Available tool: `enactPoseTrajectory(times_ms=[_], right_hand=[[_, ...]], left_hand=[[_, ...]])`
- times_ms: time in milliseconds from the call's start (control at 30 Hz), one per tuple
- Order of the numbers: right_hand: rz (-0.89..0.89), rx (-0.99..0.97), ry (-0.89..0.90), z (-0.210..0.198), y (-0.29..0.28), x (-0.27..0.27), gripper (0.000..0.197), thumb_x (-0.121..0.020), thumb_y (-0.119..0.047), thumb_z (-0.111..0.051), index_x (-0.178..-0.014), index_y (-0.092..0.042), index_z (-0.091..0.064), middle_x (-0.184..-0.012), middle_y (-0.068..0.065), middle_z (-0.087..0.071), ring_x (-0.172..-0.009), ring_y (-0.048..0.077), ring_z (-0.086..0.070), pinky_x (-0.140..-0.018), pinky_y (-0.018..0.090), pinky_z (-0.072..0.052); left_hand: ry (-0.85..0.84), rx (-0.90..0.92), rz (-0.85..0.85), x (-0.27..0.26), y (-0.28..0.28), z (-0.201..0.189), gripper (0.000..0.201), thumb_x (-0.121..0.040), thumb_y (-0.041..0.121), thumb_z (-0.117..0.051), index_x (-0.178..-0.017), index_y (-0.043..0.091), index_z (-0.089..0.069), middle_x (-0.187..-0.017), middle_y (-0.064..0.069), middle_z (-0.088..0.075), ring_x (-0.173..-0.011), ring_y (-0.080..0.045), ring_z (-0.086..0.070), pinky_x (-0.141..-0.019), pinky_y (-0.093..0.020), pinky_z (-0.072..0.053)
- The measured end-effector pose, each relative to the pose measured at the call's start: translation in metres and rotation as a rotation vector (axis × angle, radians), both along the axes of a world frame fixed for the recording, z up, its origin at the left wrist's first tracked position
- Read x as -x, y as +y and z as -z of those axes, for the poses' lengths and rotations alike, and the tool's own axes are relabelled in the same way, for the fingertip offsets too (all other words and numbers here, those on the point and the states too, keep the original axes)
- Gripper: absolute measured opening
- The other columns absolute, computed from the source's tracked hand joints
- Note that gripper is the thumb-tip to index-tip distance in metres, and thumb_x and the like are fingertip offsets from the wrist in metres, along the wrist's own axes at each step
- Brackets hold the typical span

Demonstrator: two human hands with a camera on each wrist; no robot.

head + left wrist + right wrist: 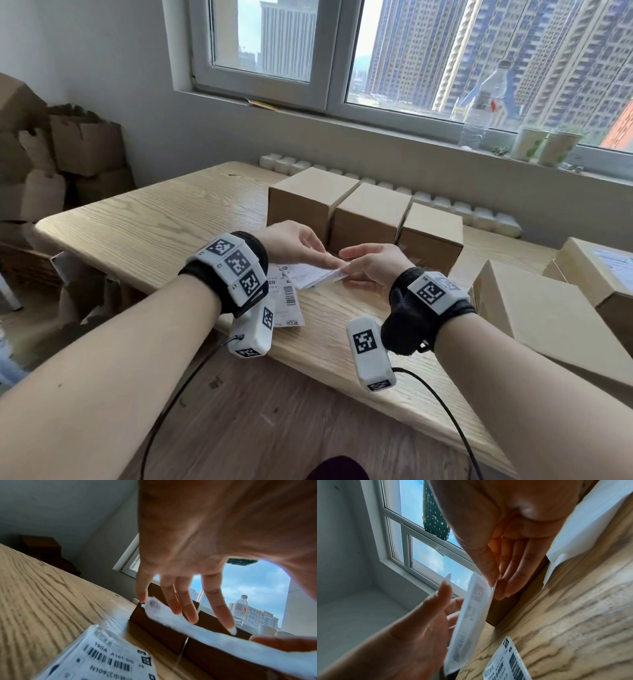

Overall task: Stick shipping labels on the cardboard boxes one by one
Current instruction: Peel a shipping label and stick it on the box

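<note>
Head view: both hands meet above the near middle of the table (144, 219), holding one label (318, 275) between them. The left hand (294, 241) holds the label's left part, its fingers (217, 601) extended along the sheet and the thumb (283, 644) beneath; the grip is a light pinch of thumb against fingers. The right hand (371, 263) pinches the label's right end between thumb (488, 568) and fingers, as the right wrist view shows. The label is lifted clear of the table, tilted, printed side toward the left hand in the right wrist view; its text is blurred.

More labels (286, 301) lie flat on the table under the left wrist, barcodes up. Beyond the hands, three boxes (370, 214) stand in a row touching side by side, their tops bare. At the right, a large box (548, 318) lies near the table edge, and a far-right box (603, 270) carries a pale sheet on its top.

On the window sill (376, 120) stand a clear bottle (483, 102) and two paper cups (544, 145). Stacked cartons (61, 150) fill the left corner of the room. Each wrist wears a black band with marker tags.
</note>
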State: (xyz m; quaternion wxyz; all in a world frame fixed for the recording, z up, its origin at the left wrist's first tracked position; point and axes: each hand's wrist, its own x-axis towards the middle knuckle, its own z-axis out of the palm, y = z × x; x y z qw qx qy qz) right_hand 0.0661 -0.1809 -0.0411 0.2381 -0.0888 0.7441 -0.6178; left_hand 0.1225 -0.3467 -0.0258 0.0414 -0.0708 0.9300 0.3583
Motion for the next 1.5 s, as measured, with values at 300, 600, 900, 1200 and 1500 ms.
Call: enactPoseTrajectory(times_ms=[300, 600, 900, 1200, 1500], right_hand=[[0.008, -0.035, 0.025, 0.0, 0.005, 0.003, 0.024, -0.079, 0.015, -0.062, -0.091, -0.005, -0.065, -0.095, 0.017, -0.07, -0.083, 0.024, -0.07, -0.069, 0.027, -0.06], [0.036, -0.232, 0.043, 0.003, 0.012, 0.009, 0.025, -0.078, 0.02, -0.057, -0.082, -0.002, -0.069, -0.098, 0.019, -0.069, -0.089, 0.027, -0.069, -0.067, 0.027, -0.059], [0.084, -0.428, 0.081, 0.003, 0.021, 0.016, 0.019, -0.078, 0.018, -0.06, -0.078, 0.002, -0.07, -0.099, 0.02, -0.068, -0.091, 0.03, -0.069, -0.072, 0.032, -0.059], [0.147, -0.466, 0.118, 0.009, 0.026, 0.026, 0.028, -0.072, 0.016, -0.066, -0.06, -0.009, -0.073, -0.083, 0.012, -0.071, -0.085, 0.026, -0.07, -0.081, 0.037, -0.058], [0.213, -0.485, 0.222, 0.006, 0.032, 0.023, 0.015, -0.079, -0.006, -0.069, -0.071, -0.018, -0.072, -0.089, 0.004, -0.071, -0.085, 0.018, -0.066, -0.079, 0.027, -0.054]], left_hand=[[0.12, 0.03, -0.113, 0.009, 0.0, 0.009, 0.015, -0.077, 0.019, -0.07, -0.064, 0.021, -0.064, -0.076, 0.003, -0.065, -0.08, -0.015, -0.061, -0.075, -0.03, -0.052], [0.301, 0.051, -0.395, 0.009, -0.016, 0.005, 0.015, -0.082, 0.028, -0.067, -0.071, 0.019, -0.062, -0.09, -0.003, -0.064, -0.084, -0.018, -0.056, -0.07, -0.025, -0.04], [0.541, 0.043, -0.648, 0.003, -0.034, -0.015, 0.016, -0.084, 0.037, -0.063, -0.077, 0.022, -0.064, -0.088, 0.0, -0.071, -0.085, -0.023, -0.067, -0.083, -0.032, -0.052], [0.615, -0.008, -0.717, -0.002, -0.038, -0.024, 0.016, -0.086, 0.035, -0.061, -0.078, 0.022, -0.063, -0.087, -0.004, -0.072, -0.087, -0.026, -0.067, -0.082, -0.034, -0.052], [0.622, -0.125, -0.618, -0.002, -0.032, -0.023, 0.041, -0.088, 0.046, -0.055, -0.075, 0.009, -0.067, -0.077, -0.008, -0.072, -0.079, -0.027, -0.069, -0.079, -0.037, -0.056]])
